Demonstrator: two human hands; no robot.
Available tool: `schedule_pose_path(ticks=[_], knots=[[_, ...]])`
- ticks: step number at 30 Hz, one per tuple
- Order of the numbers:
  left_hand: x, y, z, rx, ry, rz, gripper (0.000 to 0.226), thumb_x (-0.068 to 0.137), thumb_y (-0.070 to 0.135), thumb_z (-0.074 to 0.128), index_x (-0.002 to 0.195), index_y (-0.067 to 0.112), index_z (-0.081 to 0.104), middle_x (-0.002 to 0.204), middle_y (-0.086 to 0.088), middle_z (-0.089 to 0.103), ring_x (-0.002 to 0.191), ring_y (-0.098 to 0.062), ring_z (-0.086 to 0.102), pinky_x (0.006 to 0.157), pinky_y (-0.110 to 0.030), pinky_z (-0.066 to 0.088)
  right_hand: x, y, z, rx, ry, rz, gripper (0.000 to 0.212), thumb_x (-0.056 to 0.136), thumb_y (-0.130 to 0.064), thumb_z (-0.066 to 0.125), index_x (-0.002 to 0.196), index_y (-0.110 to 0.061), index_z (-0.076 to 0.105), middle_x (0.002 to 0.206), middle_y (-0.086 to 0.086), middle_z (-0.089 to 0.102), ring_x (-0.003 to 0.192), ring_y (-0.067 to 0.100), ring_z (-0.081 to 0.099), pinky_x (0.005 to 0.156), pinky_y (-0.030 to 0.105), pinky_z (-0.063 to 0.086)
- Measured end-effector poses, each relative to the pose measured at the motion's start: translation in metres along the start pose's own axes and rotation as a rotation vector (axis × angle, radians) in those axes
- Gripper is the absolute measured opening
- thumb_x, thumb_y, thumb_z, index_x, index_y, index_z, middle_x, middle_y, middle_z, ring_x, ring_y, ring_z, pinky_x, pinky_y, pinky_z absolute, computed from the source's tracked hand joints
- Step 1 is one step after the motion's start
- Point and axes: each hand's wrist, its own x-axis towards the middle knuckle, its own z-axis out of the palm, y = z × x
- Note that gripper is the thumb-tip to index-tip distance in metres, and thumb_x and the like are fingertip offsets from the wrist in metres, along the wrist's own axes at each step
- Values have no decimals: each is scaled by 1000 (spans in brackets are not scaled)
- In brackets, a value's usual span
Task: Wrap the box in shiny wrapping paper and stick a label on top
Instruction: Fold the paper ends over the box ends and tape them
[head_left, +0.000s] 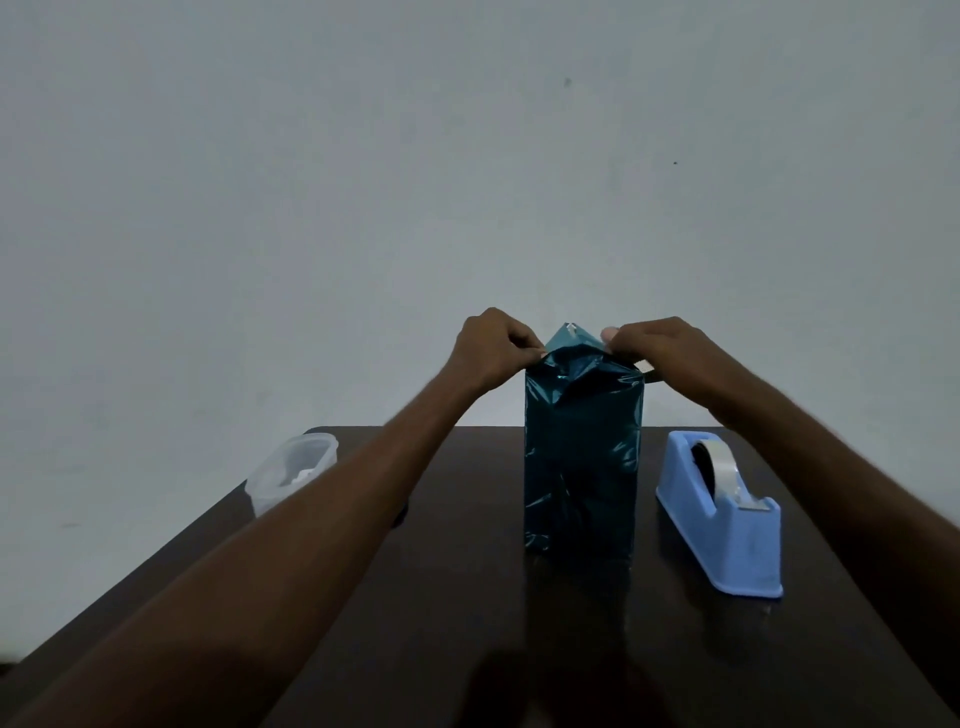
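The left hand and the right hand are each pinching the teal wrapping paper at the top corners of the box. The box is standing tall on the dark table, straight ahead, right between both hands. A pointy flap is sticking up, waiting to be folded down. The blue tape dispenser is sitting nearer the right hand.

Tall box upright, shiny teal paper peaked

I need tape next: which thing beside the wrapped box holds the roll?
The blue tape dispenser, right of the box, holds the roll. The clear plastic container sits left.
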Motion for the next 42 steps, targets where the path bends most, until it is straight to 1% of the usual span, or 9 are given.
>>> schedule_pose_path(ticks=[4,7,11,16,21,26,31,38,42], knots=[[1,1,-1,50,-21,25,10,84,23,71,88,18,80,85,4,76,71,-2,62,64,-15,43,-11,-18,-7,-56,-20,-65,60,89,-71,44,88,-19,73,94,1,72,94,20,65,87,39,46],[1,3,-1,91,-23,33,11,83,22,69,88,21,79,85,4,75,77,-8,64,69,-24,50,-20,-36,0,-211,57,-210,43,82,-65,61,91,-24,70,93,-6,70,90,11,61,78,32,46],[1,3,-2,107,-46,43,10,83,19,68,83,22,78,82,4,74,80,-11,66,77,-33,56,-20,-45,15,-474,103,-318,45,74,-35,82,115,-27,63,103,-1,71,88,16,61,74,26,38],[3,1,-3,123,-55,50,9,83,22,70,85,21,79,82,4,74,80,-11,66,79,-34,56,-18,-44,14,-501,270,-413,16,82,-21,74,96,-28,70,86,-4,73,86,20,66,74,32,48],[5,1,-3,137,-69,55,8,85,22,71,87,21,78,85,3,74,81,-12,66,79,-36,57,-16,-49,20,-624,219,-427,48,79,-31,78,124,-26,62,106,0,68,101,24,57,81,34,43],[3,-2,-5,112,-76,61,7,84,26,72,85,21,78,84,4,75,80,-10,66,77,-31,55,-8,-49,19,-603,220,-387,6,82,-22,73,87,-24,76,84,-3,72,83,18,62,67,25,35],[2,-2,-6,86,-70,71,8,84,22,70,85,21,78,84,4,75,76,-7,65,72,-26,53,-16,-49,18,-464,267,-380,9,83,-19,73,85,-26,77,77,-5,74,75,14,66,73,29,51],[3,-2,-6,82,-91,60,8,84,24,73,87,17,77,87,1,74,83,-12,67,75,-29,54,-10,-58,23,-647,220,-456,34,79,-40,76,107,-22,68,97,-4,66,98,21,54,74,30,36],[2,0,-7,83,-98,57,7,83,25,73,82,18,76,84,2,74,79,-11,65,71,-25,49,-7,-54,32,-773,174,-492,9,84,-27,71,86,-18,72,83,2,64,88,22,49,69,29,29]])
